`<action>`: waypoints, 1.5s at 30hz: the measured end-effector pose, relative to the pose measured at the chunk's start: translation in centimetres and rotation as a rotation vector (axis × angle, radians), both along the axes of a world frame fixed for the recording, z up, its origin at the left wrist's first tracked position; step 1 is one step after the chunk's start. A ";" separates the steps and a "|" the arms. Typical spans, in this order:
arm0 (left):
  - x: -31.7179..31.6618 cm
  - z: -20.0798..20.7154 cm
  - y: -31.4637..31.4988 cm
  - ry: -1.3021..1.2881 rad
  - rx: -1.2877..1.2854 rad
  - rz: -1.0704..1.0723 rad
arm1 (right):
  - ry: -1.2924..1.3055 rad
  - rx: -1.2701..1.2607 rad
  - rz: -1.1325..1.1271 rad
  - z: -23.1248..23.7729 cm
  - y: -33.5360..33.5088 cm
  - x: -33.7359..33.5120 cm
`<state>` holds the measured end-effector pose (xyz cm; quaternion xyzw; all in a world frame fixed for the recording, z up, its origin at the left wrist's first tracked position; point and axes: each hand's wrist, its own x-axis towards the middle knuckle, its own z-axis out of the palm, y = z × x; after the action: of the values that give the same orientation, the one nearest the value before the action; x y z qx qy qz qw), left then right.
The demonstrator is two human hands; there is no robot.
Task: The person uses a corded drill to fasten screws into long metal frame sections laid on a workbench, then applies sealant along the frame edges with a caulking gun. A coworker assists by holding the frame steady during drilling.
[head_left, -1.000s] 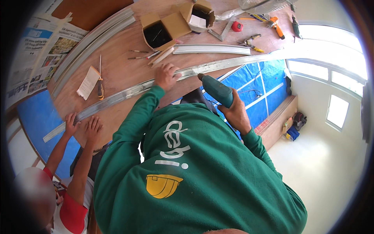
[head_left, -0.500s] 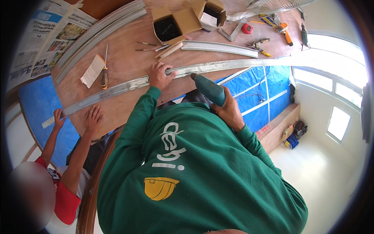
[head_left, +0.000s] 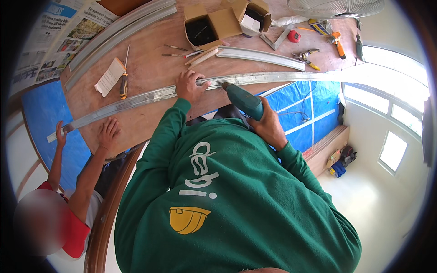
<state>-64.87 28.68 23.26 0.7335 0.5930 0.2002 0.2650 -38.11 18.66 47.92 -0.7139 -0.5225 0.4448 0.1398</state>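
Note:
A long silvery metal channel (head_left: 141, 99) runs across the wooden work surface in front of me. My left hand (head_left: 190, 86) grips it near its middle, fingers curled over the far edge. In my right hand (head_left: 269, 125) is a green power drill (head_left: 246, 102), its nose pointing left and up at the channel, just right of my left hand. Whether a bit touches the metal is too small to tell. At the left, a co-worker's one hand (head_left: 60, 134) is at the channel's end, while the other hand (head_left: 109, 133) rests on the wood beside it.
Beyond the channel lie a screwdriver (head_left: 124, 84), a paper (head_left: 110, 77), open cardboard boxes (head_left: 223, 25), a shorter metal strip (head_left: 259, 58), pliers (head_left: 307, 57), a red tape measure (head_left: 294, 36) and an orange-handled tool (head_left: 338, 45). Blue sheeting (head_left: 296, 109) spreads at right; a fan (head_left: 332, 7) stands behind.
The co-worker's farther hand has shifted left along the channel's end. My hands keep nearly the same place on channel and drill; the whole view has shifted slightly.

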 end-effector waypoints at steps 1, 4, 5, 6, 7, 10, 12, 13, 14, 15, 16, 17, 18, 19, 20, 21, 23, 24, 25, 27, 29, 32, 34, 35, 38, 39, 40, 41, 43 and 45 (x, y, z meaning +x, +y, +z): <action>-0.1 0.0 0.0 -0.008 0.006 -0.003 | -0.004 -0.003 -0.002 0.0 0.1 0.0; -0.1 -0.3 0.1 -0.029 0.017 -0.005 | 0.002 -0.032 0.039 0.6 0.9 0.1; 0.0 -0.3 0.3 -0.030 0.011 -0.005 | -0.002 -0.051 0.046 0.9 1.2 0.1; 0.1 -0.2 0.3 -0.030 0.005 -0.006 | -0.005 -0.070 0.053 1.1 1.7 0.1; 0.0 -0.1 0.3 -0.027 -0.028 -0.002 | -0.008 -0.089 0.059 1.3 2.0 0.0; 0.3 0.1 0.3 -0.033 -0.113 0.012 | -0.011 -0.048 0.120 1.6 2.6 0.3; -0.1 0.5 0.4 -0.024 -0.162 0.012 | -0.031 -0.045 0.126 1.5 2.8 0.3; 0.3 0.6 0.5 -0.040 -0.153 0.005 | -0.041 -0.044 0.132 1.5 3.0 0.3; 0.1 0.6 0.3 -0.046 -0.149 0.006 | -0.041 -0.050 0.129 1.6 3.1 0.2; 0.0 0.5 0.2 -0.053 -0.145 0.008 | -0.040 -0.057 0.128 1.7 3.1 0.2; 0.0 0.5 0.2 -0.053 -0.139 -0.010 | -0.040 -0.064 0.129 1.8 3.3 0.2; -0.2 0.7 0.3 -0.048 -0.137 -0.028 | -0.042 -0.066 0.136 1.7 3.5 0.2; -0.3 1.0 0.3 -0.043 -0.135 -0.046 | -0.045 -0.069 0.143 1.6 3.8 0.4; -0.5 1.3 0.1 -0.043 -0.122 -0.056 | -0.048 -0.072 0.151 1.6 4.0 0.4; -0.5 1.4 0.1 -0.046 -0.106 -0.070 | -0.072 -0.098 0.138 2.1 4.4 0.1; -0.6 1.4 0.1 -0.049 -0.090 -0.085 | -0.066 -0.082 0.147 1.9 4.5 0.1; -0.7 1.6 0.1 -0.039 -0.098 -0.083 | -0.057 -0.056 0.168 1.5 4.7 0.5; -0.7 1.7 0.0 -0.036 -0.104 -0.081 | -0.061 -0.053 0.189 1.8 5.2 0.5; -0.7 1.8 -0.1 -0.040 -0.091 -0.072 | -0.066 -0.075 0.202 1.9 5.7 0.4; -0.7 1.8 -0.1 -0.053 -0.062 -0.067 | -0.081 -0.117 0.217 2.1 6.6 0.2; -0.6 1.6 0.0 -0.060 -0.069 -0.062 | -0.158 -0.141 0.267 2.4 7.6 0.0; -0.6 1.5 -0.3 -0.084 -0.082 -0.054 | -0.224 -0.192 0.342 3.3 9.0 -1.0; -0.6 1.5 -0.4 -0.094 -0.082 -0.048 | -0.233 -0.172 0.388 3.1 9.6 -1.2; -0.6 1.3 -0.3 -0.093 -0.077 -0.041 | -0.239 -0.161 0.414 3.0 9.9 -1.4; -0.6 1.1 -0.5 -0.105 -0.093 -0.045 | -0.272 -0.152 0.486 3.4 10.6 -1.6; -0.6 1.2 -0.5 -0.109 -0.102 -0.051 | -0.265 -0.152 0.501 3.3 10.7 -1.5; -0.5 1.2 -0.5 -0.108 -0.123 -0.051 | -0.259 -0.151 0.516 3.2 10.6 -1.4; -0.5 1.3 -0.4 -0.105 -0.141 -0.053 | -0.251 -0.149 0.530 3.2 10.6 -1.4; -0.6 1.5 -0.3 -0.093 -0.155 -0.055 | -0.259 -0.148 0.542 3.4 10.6 -1.6; -0.6 1.5 -0.3 -0.069 -0.142 -0.061 | -0.271 -0.149 0.542 3.4 10.7 -1.7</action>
<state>-65.46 28.42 24.72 0.7234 0.5734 0.1747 0.3426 -39.77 29.31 51.31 -0.6097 -0.6736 0.4036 -0.1078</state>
